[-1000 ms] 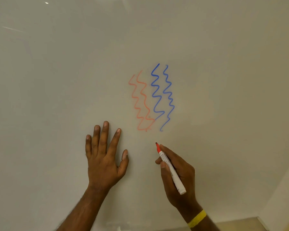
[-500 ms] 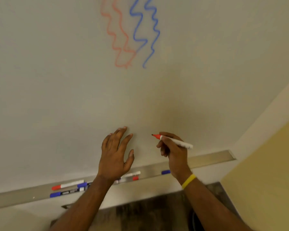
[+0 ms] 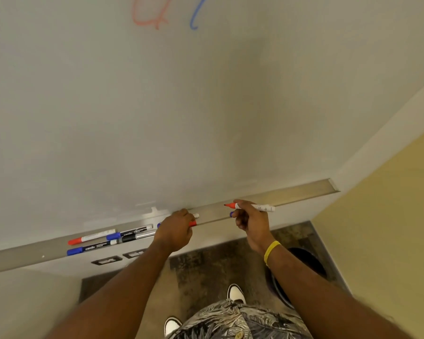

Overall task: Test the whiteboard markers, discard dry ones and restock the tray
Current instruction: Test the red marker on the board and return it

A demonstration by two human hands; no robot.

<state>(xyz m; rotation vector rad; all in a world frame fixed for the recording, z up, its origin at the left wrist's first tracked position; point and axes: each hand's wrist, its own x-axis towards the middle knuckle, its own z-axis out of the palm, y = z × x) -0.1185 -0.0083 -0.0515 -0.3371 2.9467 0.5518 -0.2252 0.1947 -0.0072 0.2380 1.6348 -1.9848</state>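
Observation:
My right hand (image 3: pixel 251 221) grips an uncapped red marker (image 3: pixel 257 207), its white barrel level and its red tip pointing left just above the metal tray (image 3: pixel 304 193). My left hand (image 3: pixel 176 228) reaches into the tray with fingers curled down over a small red cap (image 3: pixel 193 223); a white marker end (image 3: pixel 196 215) pokes out beside it. Further left in the tray lie a red-capped white marker (image 3: pixel 91 237) and two blue-capped black markers (image 3: pixel 129 232) (image 3: pixel 91 248). A blue piece (image 3: pixel 231 214) shows by my right fingers.
The whiteboard (image 3: pixel 157 118) carries the ends of red squiggles (image 3: pixel 147 19) and blue squiggles (image 3: pixel 194 23) at the top. A dark round bin (image 3: pixel 306 261) stands on the floor under my right arm. A yellow wall (image 3: pixel 389 228) closes the right side. Wall sockets (image 3: pixel 107 261) sit below the tray.
My view has tilted down from the squiggles to the tray. My left hand left the board and dropped onto the tray. My right hand lowered the red marker to tray height.

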